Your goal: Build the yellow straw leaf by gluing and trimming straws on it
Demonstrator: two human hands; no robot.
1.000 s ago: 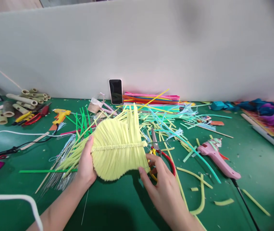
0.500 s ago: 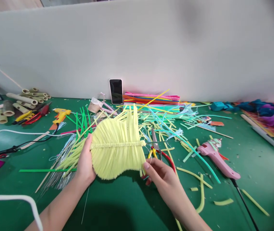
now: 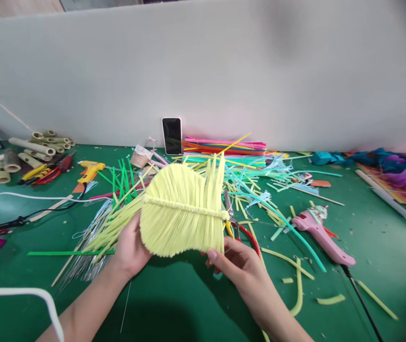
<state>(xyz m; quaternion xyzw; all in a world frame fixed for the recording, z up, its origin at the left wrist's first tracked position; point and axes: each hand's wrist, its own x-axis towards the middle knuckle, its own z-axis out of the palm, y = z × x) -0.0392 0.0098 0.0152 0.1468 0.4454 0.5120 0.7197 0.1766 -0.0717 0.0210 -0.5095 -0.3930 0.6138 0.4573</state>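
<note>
- Leaf [image 3: 179,232], seen from the head camera: it is pale yellow-green and looks soft, with lots of thin lines side by side. One bumpy stem [image 3: 185,208] runs across its middle. Its left end is round, and some strips [image 3: 217,178] poke up at the top right.
- I count one leaf, two hands, one black-screened phone [image 3: 172,135] standing by the wall [image 3: 203,71], and two glue guns: a yellow glue gun [image 3: 90,171] on the left and a pink glue gun [image 3: 326,240] on the right. The loose strips behind the leaf are too many to count.
- The leaf is up between the hands, above the green counter [image 3: 174,308].
- The left hand [image 3: 133,249] holds its lower left side, with fingers tucked behind.
- The right hand [image 3: 240,263] pinches its bottom right corner, thumb in front.
</note>
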